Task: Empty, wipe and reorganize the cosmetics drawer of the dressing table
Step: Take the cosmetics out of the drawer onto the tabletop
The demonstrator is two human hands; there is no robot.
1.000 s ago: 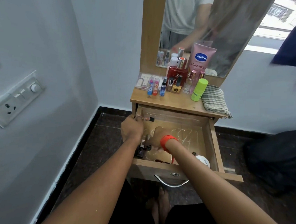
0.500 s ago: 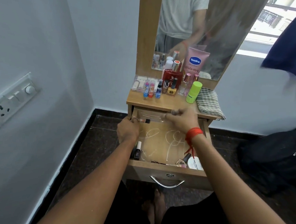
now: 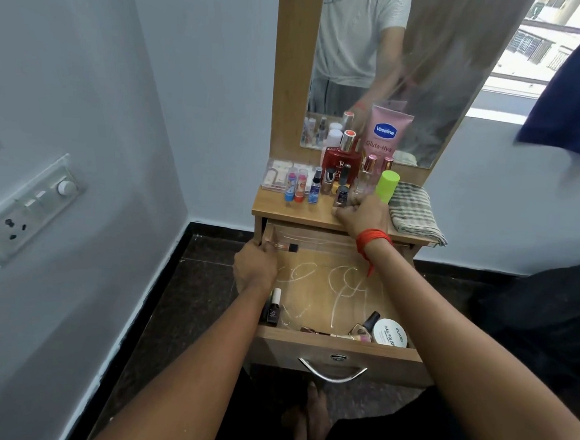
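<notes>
The wooden drawer [image 3: 337, 352] is pulled out, its floor smeared with white streaks. My right hand [image 3: 364, 216] rests on the table top [image 3: 299, 213], fingers closed on a small dark nail polish bottle [image 3: 341, 196] standing there. My left hand [image 3: 256, 264] is at the drawer's back left corner, fingers on a thin brush [image 3: 285, 246] lying there. In the drawer remain a dark bottle with a white cap [image 3: 273, 309] at the left, a round white nail polish remover tub [image 3: 390, 332], a black-capped bottle [image 3: 371, 320] and a slim tube [image 3: 335, 334] along the front.
Several cosmetics crowd the table top: a pink Vaseline tube [image 3: 385, 133], a red perfume bottle [image 3: 341, 160], a green tube [image 3: 387, 185], lip balms [image 3: 296, 186]. A folded checked cloth [image 3: 414, 211] lies at the right. The wall with a switchboard [image 3: 25, 208] is close on the left.
My right hand rose from the drawer's left side to the table top, carrying the small nail polish bottle. My left hand stayed at the drawer's back left corner.
</notes>
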